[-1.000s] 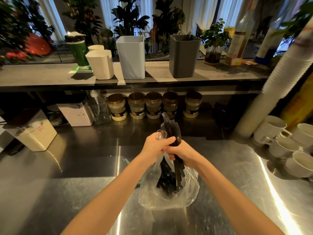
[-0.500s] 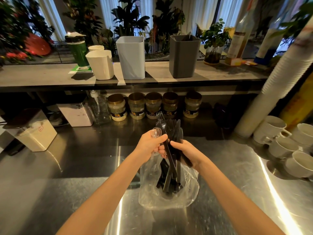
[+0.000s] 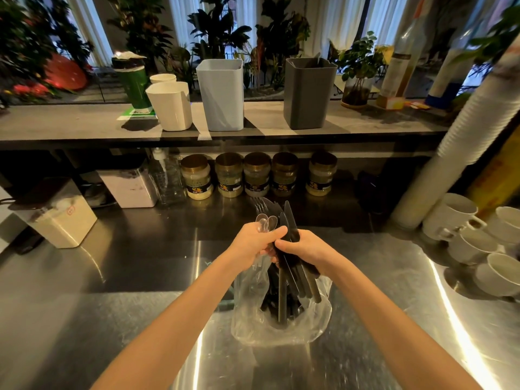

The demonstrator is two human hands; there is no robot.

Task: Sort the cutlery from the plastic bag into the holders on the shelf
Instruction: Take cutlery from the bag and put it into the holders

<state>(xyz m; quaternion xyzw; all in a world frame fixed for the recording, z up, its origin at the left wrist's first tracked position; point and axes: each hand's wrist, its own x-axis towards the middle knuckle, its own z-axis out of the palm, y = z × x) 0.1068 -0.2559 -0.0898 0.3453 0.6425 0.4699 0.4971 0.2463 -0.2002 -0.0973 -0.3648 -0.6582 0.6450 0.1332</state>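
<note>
A clear plastic bag (image 3: 281, 325) stands on the steel counter (image 3: 112, 305) with black cutlery in it. My left hand (image 3: 254, 243) grips several clear plastic spoons (image 3: 266, 222) above the bag. My right hand (image 3: 305, 250) grips a bunch of black knives and forks (image 3: 287, 218), their handles reaching down into the bag. The two hands touch. On the shelf (image 3: 70, 125) stand three holders: a white one (image 3: 171, 105), a light blue one (image 3: 221, 94) and a dark grey one (image 3: 308, 92).
Under the shelf stands a row of jars (image 3: 257, 174), with a white box (image 3: 62, 220) to the left. White mugs (image 3: 478, 237) and a tall stack of paper cups (image 3: 461, 153) crowd the right side. A green cup (image 3: 134, 80) and plants line the shelf.
The black cutlery, fanned out half a second ago, is now bunched tighter in my right hand. More clear spoon bowls show above my left hand. Both hands stay over the bag.
</note>
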